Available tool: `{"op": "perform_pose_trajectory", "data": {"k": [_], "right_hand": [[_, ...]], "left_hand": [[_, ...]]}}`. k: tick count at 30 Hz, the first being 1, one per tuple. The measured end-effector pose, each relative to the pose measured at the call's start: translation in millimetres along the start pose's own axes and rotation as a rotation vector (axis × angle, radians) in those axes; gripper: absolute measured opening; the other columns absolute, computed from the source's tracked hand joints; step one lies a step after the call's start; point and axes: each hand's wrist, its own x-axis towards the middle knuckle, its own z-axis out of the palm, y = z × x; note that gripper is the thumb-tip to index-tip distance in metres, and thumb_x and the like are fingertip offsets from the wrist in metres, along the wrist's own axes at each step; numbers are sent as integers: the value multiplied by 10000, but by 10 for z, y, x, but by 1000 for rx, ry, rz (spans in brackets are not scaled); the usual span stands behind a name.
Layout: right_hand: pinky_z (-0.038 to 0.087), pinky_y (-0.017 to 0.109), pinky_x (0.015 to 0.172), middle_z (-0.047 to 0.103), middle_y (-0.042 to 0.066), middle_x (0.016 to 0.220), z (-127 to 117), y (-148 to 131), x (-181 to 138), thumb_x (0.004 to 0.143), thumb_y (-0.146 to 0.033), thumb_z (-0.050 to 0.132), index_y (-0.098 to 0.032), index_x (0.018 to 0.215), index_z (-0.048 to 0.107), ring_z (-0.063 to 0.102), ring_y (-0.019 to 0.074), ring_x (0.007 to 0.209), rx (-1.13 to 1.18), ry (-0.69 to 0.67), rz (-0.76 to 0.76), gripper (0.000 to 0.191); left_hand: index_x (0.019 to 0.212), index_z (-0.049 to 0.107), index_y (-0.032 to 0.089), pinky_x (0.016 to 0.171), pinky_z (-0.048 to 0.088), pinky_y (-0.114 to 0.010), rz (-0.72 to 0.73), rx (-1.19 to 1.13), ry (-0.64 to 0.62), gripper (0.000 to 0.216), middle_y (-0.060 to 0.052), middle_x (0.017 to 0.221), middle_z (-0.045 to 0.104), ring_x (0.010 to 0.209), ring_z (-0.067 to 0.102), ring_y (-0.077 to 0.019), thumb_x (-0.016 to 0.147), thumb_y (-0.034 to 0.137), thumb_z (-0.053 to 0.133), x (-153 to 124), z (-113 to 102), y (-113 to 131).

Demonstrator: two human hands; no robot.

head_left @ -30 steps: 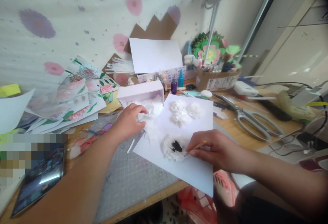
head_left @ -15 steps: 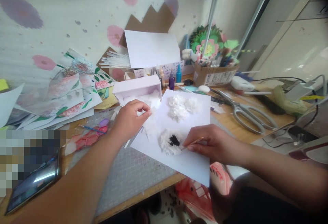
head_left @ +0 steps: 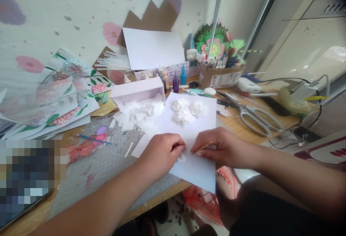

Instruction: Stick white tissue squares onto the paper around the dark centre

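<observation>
Lying on the white sheet's (head_left: 200, 176) near half, a white paper flower (head_left: 182, 157) is mostly hidden by the left hand (head_left: 168, 153), whose grip I cannot tell; the right hand (head_left: 217, 144) pinches a thin stick (head_left: 207, 144); 3 flowers (head_left: 185, 116) sit farther

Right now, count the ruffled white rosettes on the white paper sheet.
3: rear-left rosette, right rosette, front rosette, clustered on the sheet; the left hand may hide more.

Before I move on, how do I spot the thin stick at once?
Find the white sheet in the middle of the view. Over its right side is the right hand, pinching the thin stick. Its orange-brown colour sets it apart from the white clumps on the sheet.
</observation>
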Motion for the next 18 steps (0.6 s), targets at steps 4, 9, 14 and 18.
{"op": "perform_pose_trajectory", "data": {"k": [4, 9, 14, 18], "right_hand": [[485, 240, 675, 684, 43, 805, -66, -40, -24, 794, -213, 559, -163, 827, 667, 620, 130, 731, 51, 106, 25, 124], [480, 240, 662, 676, 45, 800, -18, -47, 5, 800, -206, 556, -162, 868, 659, 612, 126, 729, 12, 176, -68, 131], [471, 240, 681, 664, 40, 827, 70, 7, 47, 802, -170, 545, -183, 915, 661, 602, 121, 754, -73, 109, -111, 162], [470, 239, 678, 657, 59, 828, 113, -2, 77, 801, -146, 537, -160, 887, 674, 600, 131, 761, -129, 46, -93, 163]], "left_hand": [[698, 605, 218, 529, 361, -220, -3, 69, 27, 142, 44, 674, 607, 611, 536, -110, 780, 224, 490, 18, 7, -17], [715, 608, 230, 544, 377, -226, 5, 103, 40, 131, 46, 692, 614, 633, 547, -117, 776, 226, 493, 20, 25, -28], [719, 590, 235, 542, 375, -218, 26, 91, 45, 122, 60, 686, 610, 630, 543, -108, 766, 189, 486, 2, 35, -46], [732, 586, 239, 529, 362, -218, 35, 98, 29, 124, 56, 680, 605, 623, 537, -111, 766, 192, 477, -14, 11, -36]]}}
